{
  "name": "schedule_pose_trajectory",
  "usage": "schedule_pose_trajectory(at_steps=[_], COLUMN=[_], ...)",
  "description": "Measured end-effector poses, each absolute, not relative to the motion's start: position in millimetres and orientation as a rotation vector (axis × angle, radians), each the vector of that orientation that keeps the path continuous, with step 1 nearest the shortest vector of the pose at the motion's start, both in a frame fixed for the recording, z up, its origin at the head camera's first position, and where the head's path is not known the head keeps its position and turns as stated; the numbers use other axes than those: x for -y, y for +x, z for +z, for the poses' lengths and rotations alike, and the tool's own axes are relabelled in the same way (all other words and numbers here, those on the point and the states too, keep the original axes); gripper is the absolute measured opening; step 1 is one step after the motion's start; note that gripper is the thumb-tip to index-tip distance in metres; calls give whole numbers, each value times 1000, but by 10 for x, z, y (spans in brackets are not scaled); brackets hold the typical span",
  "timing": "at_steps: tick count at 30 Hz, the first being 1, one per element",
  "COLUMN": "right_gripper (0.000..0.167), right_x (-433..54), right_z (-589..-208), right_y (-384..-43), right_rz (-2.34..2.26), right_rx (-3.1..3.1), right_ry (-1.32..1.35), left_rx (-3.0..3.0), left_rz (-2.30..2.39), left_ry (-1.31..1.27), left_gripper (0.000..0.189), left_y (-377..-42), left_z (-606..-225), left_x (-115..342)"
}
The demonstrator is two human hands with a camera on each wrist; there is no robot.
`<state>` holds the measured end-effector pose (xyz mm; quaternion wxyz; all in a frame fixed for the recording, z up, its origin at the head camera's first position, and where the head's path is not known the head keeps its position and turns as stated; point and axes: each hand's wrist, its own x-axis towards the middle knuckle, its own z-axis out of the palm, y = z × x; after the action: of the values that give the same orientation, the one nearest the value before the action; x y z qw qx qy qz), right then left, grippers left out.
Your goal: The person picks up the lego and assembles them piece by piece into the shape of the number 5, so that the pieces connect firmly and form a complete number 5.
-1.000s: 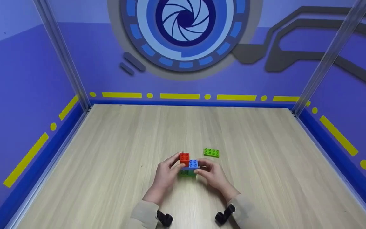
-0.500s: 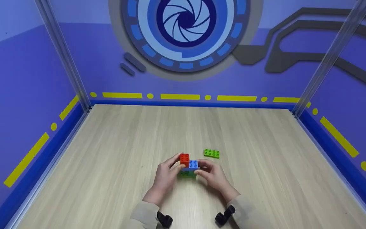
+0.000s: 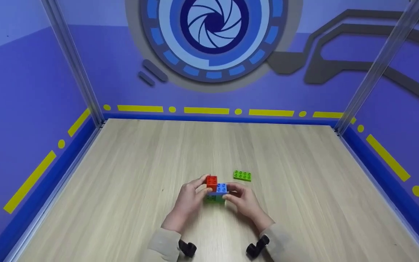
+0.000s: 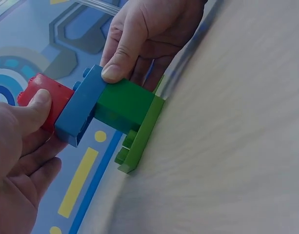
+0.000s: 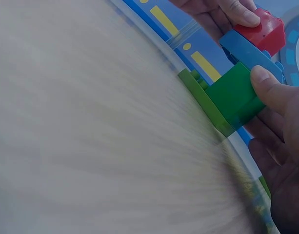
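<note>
A small stack of toy building bricks stands near the middle front of the table. At its foot lies a flat light green brick (image 4: 145, 136), with a dark green brick (image 4: 124, 103) on one end. A flat blue brick (image 3: 221, 187) rests across the dark green one and juts out to the left. On the blue brick's left half sits a red brick (image 3: 211, 183). My left hand (image 3: 189, 198) pinches the red brick between thumb and fingers. My right hand (image 3: 245, 200) grips the dark green brick, its thumb close under the blue one.
A loose flat light green brick (image 3: 242, 175) lies on the wooden table (image 3: 140, 156), just behind my right hand. Blue printed walls (image 3: 202, 100) border the table at the back and on both sides, with metal posts (image 3: 75, 62) at the rear corners.
</note>
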<state>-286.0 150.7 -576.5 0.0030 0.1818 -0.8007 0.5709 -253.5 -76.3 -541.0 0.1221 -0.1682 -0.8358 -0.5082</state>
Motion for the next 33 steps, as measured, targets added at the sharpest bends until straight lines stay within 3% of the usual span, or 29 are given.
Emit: schedule_pose_trajectory(at_steps=[33], right_gripper=[40], right_x=[-1505], right_z=[-5786], right_y=[-2860], right_rz=[1820], right_rx=[2511], right_ry=[555], left_rx=[2398], left_rz=[-1725], left_ry=[-356], left_gripper=[54], left_y=[-2519], left_z=[-5494], left_x=[723])
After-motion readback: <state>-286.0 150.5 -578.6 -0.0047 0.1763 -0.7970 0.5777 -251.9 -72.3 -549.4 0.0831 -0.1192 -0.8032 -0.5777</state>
